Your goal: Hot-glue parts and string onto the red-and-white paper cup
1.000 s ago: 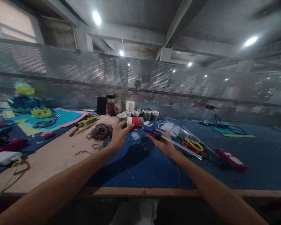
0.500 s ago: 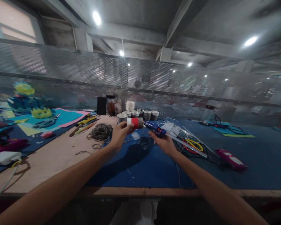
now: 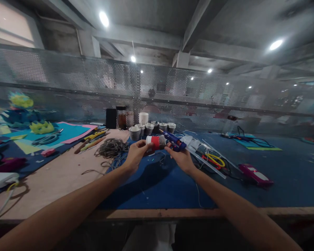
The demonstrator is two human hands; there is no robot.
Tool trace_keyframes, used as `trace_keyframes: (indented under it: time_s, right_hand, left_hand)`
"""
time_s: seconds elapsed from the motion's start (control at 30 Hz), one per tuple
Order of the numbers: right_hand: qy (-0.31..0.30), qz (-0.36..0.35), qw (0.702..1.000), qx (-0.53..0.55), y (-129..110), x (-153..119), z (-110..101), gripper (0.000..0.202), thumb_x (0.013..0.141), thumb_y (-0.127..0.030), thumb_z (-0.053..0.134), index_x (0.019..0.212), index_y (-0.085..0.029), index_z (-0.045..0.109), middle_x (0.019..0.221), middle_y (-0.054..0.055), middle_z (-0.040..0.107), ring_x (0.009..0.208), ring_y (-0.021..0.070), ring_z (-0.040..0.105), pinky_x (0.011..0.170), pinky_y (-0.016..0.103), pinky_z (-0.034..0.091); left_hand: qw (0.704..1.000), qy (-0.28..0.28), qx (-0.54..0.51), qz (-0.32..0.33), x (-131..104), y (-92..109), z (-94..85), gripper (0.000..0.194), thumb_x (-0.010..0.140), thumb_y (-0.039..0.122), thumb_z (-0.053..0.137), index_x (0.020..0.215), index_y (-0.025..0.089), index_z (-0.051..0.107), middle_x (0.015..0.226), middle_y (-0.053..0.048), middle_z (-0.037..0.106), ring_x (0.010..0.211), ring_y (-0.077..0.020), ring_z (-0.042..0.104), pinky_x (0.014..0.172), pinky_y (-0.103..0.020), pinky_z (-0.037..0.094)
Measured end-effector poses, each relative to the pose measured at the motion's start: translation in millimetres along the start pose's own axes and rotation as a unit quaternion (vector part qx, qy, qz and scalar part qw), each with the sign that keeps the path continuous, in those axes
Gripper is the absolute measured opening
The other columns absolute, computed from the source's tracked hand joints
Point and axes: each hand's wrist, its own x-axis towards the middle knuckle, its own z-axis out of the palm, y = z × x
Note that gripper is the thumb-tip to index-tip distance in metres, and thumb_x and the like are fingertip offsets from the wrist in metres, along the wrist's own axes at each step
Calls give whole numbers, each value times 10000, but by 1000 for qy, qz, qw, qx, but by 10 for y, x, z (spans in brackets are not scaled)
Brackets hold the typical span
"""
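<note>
My left hand (image 3: 136, 152) grips a small paper cup (image 3: 155, 142) lying sideways in the air. The cup is white at the end by my fingers, red in the middle and wrapped in grey cord at the other end. My right hand (image 3: 181, 157) is closed around a blue hot glue gun (image 3: 175, 140), a clear glue stick trailing from its back. The gun's nozzle points up and left, just above the corded end of the cup. My right fingertips are close to that end; whether they touch it I cannot tell.
Several grey-wrapped cups (image 3: 134, 133) stand behind my hands, near a white cup stack (image 3: 143, 118). A heap of grey cord (image 3: 111, 147) lies left. Coloured paper (image 3: 73, 131) and scissors (image 3: 47, 138) are further left. A purple device (image 3: 255, 175) and yellow cable (image 3: 216, 159) lie right.
The cup has moved slightly right and down in my left hand. The glue gun's nozzle now sits higher and tilts upward, where before it pointed at the cup's end.
</note>
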Motion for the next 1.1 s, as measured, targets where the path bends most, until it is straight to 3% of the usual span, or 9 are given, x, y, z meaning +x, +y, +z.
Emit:
trace_keyframes:
  time_s: [0.23,0.4,0.57,0.77,1.1]
  right_hand:
    - [7,-15,1000,-14,-111,44,-55,338,808,-531,714,867,-200,680,844,25,704,547,128,566,608,284,523]
    - [-7,-23,999,-29,-145,17,-71,308,838,-511,699,879,-206,692,742,5,669,564,143,581,617,283,511]
    - [-5,-46,999,-27,-130,8,-61,273,840,-473,698,896,-207,677,815,20,695,602,151,595,599,280,500]
    - [-16,-42,999,-21,-142,3,-77,237,851,-437,695,899,-207,672,818,13,688,651,156,599,643,277,496]
    - [-8,-46,999,-17,-98,47,-104,207,847,-399,697,849,-195,665,774,13,672,718,182,614,717,302,491]
  left_hand:
    - [999,2,44,14,8,3,-11,306,641,360,875,766,143,699,761,-35,727,701,-172,687,731,-310,574]
    - [994,-39,95,41,-25,0,1,265,682,372,844,769,156,718,755,-36,731,686,-176,674,688,-295,547]
    - [985,-63,144,69,-25,-45,-3,259,697,378,826,785,156,724,728,-39,723,665,-186,661,647,-289,516]
    - [977,-106,177,58,-74,-23,40,222,723,353,781,813,155,736,757,-66,745,659,-195,658,633,-297,493]
    - [971,-107,207,57,-86,43,61,206,718,316,758,777,136,675,684,-11,673,629,-156,600,609,-262,444]
